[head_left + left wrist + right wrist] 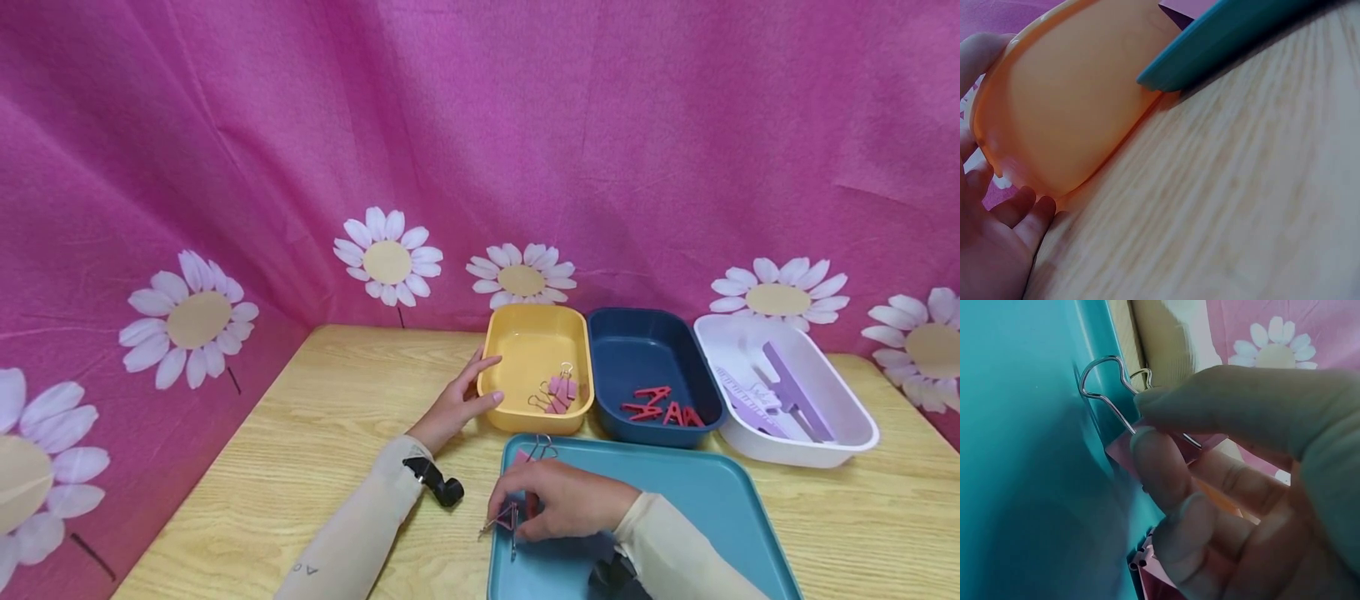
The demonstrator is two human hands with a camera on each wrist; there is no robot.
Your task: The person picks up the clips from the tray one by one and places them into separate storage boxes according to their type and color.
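In the head view, my left hand (455, 402) grips the near left side of a yellow plastic bin (528, 350), with fingertips over its rim. The left wrist view shows fingers against the outer wall of this bin (1066, 106). My right hand (566, 497) pinches a pink binder clip (507, 517) above the left edge of a teal tray (675, 492). Up close, thumb and finger hold this clip (1124, 453) by a wire handle. A second pink binder clip (525, 456) shows just beyond the right hand, partly hidden. Pink binder clips (561, 393) lie inside the yellow bin.
A navy bin (637, 350) with several red clothespins (651, 402) stands right of the yellow one. Beside it, a white bin (832, 408) holds lilac items, including a ruler (750, 406). A pink floral curtain (480, 150) hangs behind the wooden table (300, 433).
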